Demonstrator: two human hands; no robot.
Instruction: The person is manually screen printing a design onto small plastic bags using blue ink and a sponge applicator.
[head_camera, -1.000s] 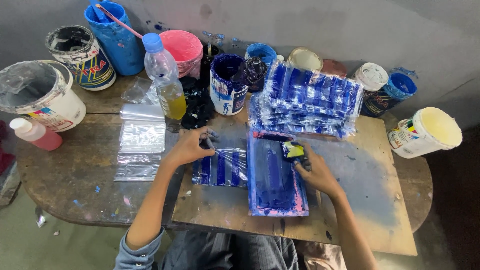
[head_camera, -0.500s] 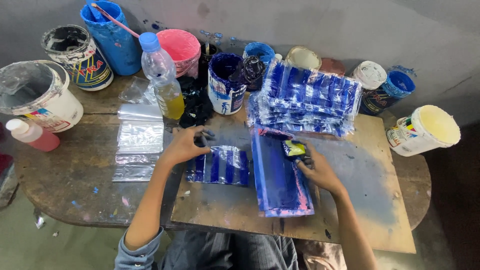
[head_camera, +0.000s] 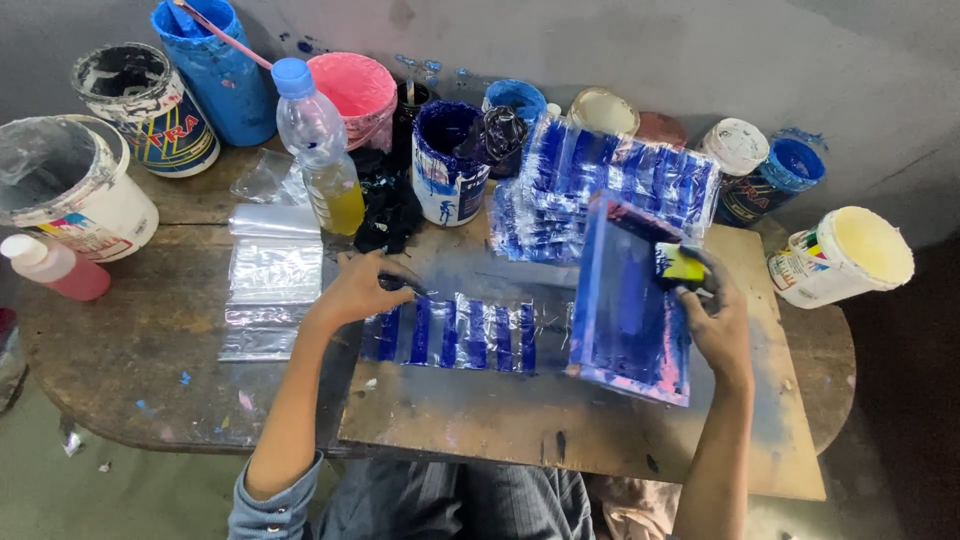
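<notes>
Right hand (head_camera: 712, 318) grips the printing frame (head_camera: 630, 305) by its far edge, tilted up off the board (head_camera: 560, 420), with a yellow-topped squeegee (head_camera: 682, 265) in the same grasp; that clears the printed sheet. Left hand (head_camera: 358, 290) presses down on the blue-striped plastic sheet (head_camera: 455, 335), near-centre of the surface (head_camera: 130, 340), pinning it flat. Blank bags (head_camera: 272, 285) stacked left. Far side: blue tub (head_camera: 445, 160) with blue ink, pink bucket (head_camera: 352, 95), bottle (head_camera: 318, 150) with yellow liquid.
</notes>
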